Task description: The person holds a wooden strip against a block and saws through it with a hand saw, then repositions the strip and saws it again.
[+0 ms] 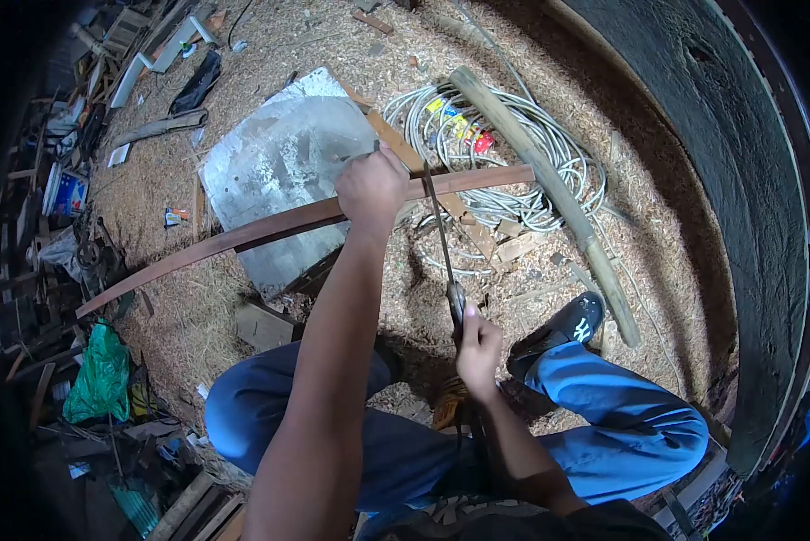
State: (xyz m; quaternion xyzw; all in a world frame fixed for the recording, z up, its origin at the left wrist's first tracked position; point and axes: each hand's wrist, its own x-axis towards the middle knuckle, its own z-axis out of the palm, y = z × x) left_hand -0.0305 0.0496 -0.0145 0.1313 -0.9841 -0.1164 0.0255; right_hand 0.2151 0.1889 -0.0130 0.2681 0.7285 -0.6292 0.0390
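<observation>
A long reddish wooden strip (283, 223) lies across a worn metal-topped block (274, 158), its right end jutting past the block. My left hand (373, 183) is closed over the strip near the block's right edge, pressing it from above. In my right hand (479, 350) is the dark handle of a handsaw (442, 230), its thin blade seen nearly edge-on. The blade's far end crosses the strip just to the right of my left hand. A second, narrower brown board (394, 140) runs under the strip beside the block.
Coiled grey cable (549, 167) and a rough wooden pole (536, 149) lie at the right on ground covered in wood chips. A large dark curved wall (721, 135) bounds the right side. Scrap wood and a green plastic bag (98, 374) clutter the left.
</observation>
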